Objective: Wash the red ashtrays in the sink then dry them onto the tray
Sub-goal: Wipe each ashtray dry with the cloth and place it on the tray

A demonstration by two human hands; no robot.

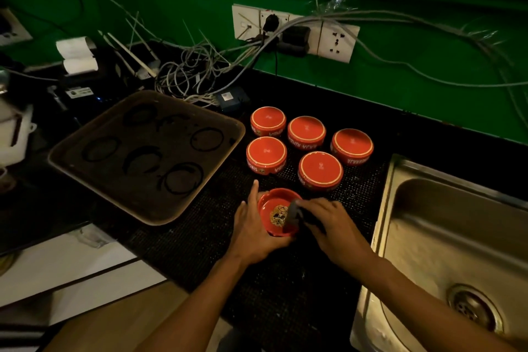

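Red ashtray in hand (275,213): upright on the black dotted mat (285,288), between the tray and the sink, a gold-and-black emblem showing in its bowl.
Left hand (253,230): wraps the ashtray's left side and near rim, thumb raised along the far-left edge, fingers curled under the front.
Right hand (333,226): fingers curled round a dark cloth (297,213), pressing it into the right side of the ashtray's bowl.
Other ashtrays (307,131): five red ones upside down on the mat just beyond the hands, in two loose rows, near each other but apart; white lettering runs round their sides.
Tray (71,151): brown, rectangular, to the left of the ashtrays, its near corner overlapping the mat; dark ring marks on its surface.
Sink (405,208): stainless steel, at the right, its drain (473,307) low in the basin.
Wall (400,80): green, with a white socket panel (337,41) and a tangle of grey cables (194,74).
Far left: a small printer with a paper roll (75,56).
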